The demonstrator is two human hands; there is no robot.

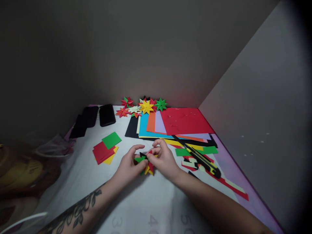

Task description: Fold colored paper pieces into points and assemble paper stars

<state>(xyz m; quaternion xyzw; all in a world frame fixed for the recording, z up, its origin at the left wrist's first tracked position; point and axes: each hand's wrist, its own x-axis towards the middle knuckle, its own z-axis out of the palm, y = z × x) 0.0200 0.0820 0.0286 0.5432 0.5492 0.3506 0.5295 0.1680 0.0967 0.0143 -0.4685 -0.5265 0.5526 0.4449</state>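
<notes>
Grey walls [156, 52] meet beyond a white-covered tabletop [136, 198]. At its middle, the left hand [130, 164] and right hand [167, 161] both grasp a pointed folded-paper piece [150, 167] of green, black, red and yellow, thumbs pressed on it. Taking that piece as the clock's centre, finished paper stars [146, 107] cluster at twelve, coloured sheets [186, 121] lie stacked at one, a yellow-and-black cutter [203, 161] rests at three, paper squares [103, 152] overlap between nine and ten, and a black phone [107, 115] lies at eleven.
</notes>
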